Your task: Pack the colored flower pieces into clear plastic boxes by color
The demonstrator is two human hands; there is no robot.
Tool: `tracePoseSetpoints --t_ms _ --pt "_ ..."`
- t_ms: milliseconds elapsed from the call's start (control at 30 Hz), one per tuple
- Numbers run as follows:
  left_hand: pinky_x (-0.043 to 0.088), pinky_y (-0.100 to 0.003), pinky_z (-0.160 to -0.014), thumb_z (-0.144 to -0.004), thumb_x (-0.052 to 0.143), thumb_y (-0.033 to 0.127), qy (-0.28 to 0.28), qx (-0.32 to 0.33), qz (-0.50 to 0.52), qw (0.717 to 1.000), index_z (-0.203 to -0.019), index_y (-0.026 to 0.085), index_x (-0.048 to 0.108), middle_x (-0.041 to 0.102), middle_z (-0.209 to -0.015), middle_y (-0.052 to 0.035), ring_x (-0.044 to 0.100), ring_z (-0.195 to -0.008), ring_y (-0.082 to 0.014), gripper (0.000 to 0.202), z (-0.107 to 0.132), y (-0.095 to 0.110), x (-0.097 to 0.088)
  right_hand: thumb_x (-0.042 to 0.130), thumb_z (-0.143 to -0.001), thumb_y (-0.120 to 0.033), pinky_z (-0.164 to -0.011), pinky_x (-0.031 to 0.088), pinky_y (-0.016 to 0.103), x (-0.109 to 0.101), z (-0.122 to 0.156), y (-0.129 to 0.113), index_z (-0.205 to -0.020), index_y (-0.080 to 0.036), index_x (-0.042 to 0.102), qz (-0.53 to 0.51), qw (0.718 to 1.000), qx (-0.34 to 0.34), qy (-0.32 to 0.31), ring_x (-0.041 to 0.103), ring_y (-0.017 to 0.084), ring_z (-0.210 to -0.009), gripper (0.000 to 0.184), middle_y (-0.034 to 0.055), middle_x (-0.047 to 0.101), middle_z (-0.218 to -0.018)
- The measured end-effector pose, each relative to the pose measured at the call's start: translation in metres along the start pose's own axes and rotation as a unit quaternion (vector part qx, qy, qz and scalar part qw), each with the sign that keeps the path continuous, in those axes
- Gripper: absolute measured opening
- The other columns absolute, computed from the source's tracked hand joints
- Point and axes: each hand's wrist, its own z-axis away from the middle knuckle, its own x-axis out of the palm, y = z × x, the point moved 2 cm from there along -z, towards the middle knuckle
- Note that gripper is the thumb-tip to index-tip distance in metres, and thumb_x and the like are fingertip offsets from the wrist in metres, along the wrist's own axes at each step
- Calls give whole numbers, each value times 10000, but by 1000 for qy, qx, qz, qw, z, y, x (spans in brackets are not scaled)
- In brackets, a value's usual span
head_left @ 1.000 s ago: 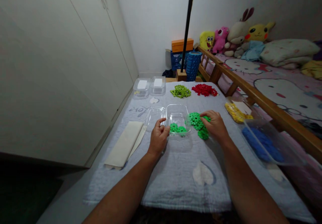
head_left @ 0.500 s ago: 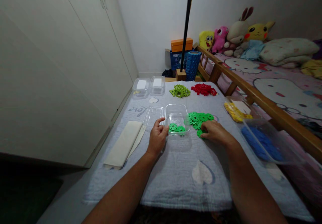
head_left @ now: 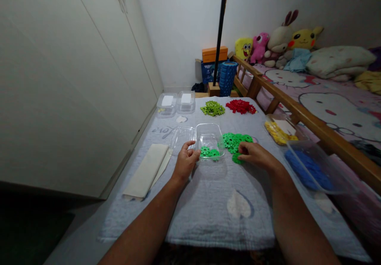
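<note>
A clear plastic box [head_left: 208,128] stands at mid-table with several green snowflake discs [head_left: 205,152] lying at its near end. My left hand [head_left: 187,160] grips the box's near left corner, thumb and fingers around the edge. To the right of the box lies a heap of green snowflake discs [head_left: 233,140]. At the heap's near edge my right hand [head_left: 253,154] is closed, its fingertips pinching a green snowflake disc [head_left: 236,158]. Whether more discs are under those fingers is hidden. A clear lid [head_left: 182,135] lies left of the box, partly behind my left hand.
Lime-green pieces [head_left: 212,108] and red pieces [head_left: 240,106] lie in heaps at the back. Two clear boxes [head_left: 186,103] stand back left. Boxes of yellow pieces [head_left: 278,133] and blue pieces [head_left: 308,169] are at the right, beside the wooden bed rail [head_left: 293,106]. Folded cream cloth [head_left: 147,171] lies left.
My right hand has barely shifted, and the disc at its fingertips shows a little more. The left hand stays on the box; the view has moved very slightly.
</note>
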Motion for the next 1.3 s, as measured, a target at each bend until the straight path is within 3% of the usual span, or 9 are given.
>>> tracePoseSetpoints --t_ms 233,400,500,600,700,833,1067,1200,1300 --pt "299 -174 -382 -695 773 390 -20 -68 53 996 -911 216 488 472 -552 111 342 -403 -58 398 0 0 -2 669 -705 -245 -571 326 273 0 -3 -1 -705 -212 584 -29 999 12 13 504 145 -603 91 -27 569 -634" --pt "362 -181 -399 -658 796 360 -31 -78 63 995 -844 214 493 498 -573 101 376 -407 -53 384 1 3 -1 654 -715 -251 -593 370 282 -3 -3 -6 -728 -210 646 -42 998 14 49 546 159 -605 44 -19 605 -623" --pt "371 -179 -411 -667 785 349 -35 -53 53 997 -835 214 498 480 -576 104 392 -423 -56 358 2 3 0 651 -750 -289 -613 408 288 -6 -3 -13 -733 -214 643 -84 987 -12 139 567 165 -633 78 -13 611 -645" --pt "388 -180 -433 -673 761 315 -30 -16 33 999 -829 208 515 478 -611 94 420 -466 -62 311 3 5 1 646 -806 -341 -639 456 299 -4 -2 -24 -799 -215 659 -151 952 -47 262 602 178 -693 127 9 641 -736" --pt "387 -179 -454 -666 737 280 -32 23 -3 999 -809 198 534 499 -655 75 440 -511 -66 262 4 8 2 626 -864 -327 -689 486 321 5 0 -42 -840 -221 676 -158 928 -106 320 630 188 -743 120 27 674 -808" --pt "351 -170 -477 -664 724 258 -29 47 -41 998 -783 190 539 490 -636 72 431 -524 -61 230 5 10 3 626 -896 -271 -833 468 390 22 1 -67 -911 -240 711 -56 927 -187 319 649 215 -833 92 36 724 -848" --pt "343 -179 -455 -689 748 335 -9 31 -33 999 -820 199 528 481 -621 80 418 -493 -66 290 2 6 1 614 -918 -241 -1069 316 512 47 -3 -79 -1013 -265 721 75 937 -195 280 613 267 -1061 145 51 750 -969" --pt "335 -180 -428 -698 742 351 -3 10 -25 1000 -819 205 511 466 -586 92 403 -459 -66 299 2 5 1 579 -932 -261 -1033 356 470 36 -4 -65 -1104 -240 700 73 930 -170 317 583 277 -1124 212 78 739 -1110" --pt "320 -176 -415 -701 737 361 0 -5 -15 1000 -828 211 498 457 -572 101 376 -435 -59 310 2 5 1 559 -930 -266 -919 413 410 16 -4 -47 -963 -228 705 75 933 -139 324 607 256 -980 155 75 737 -988"
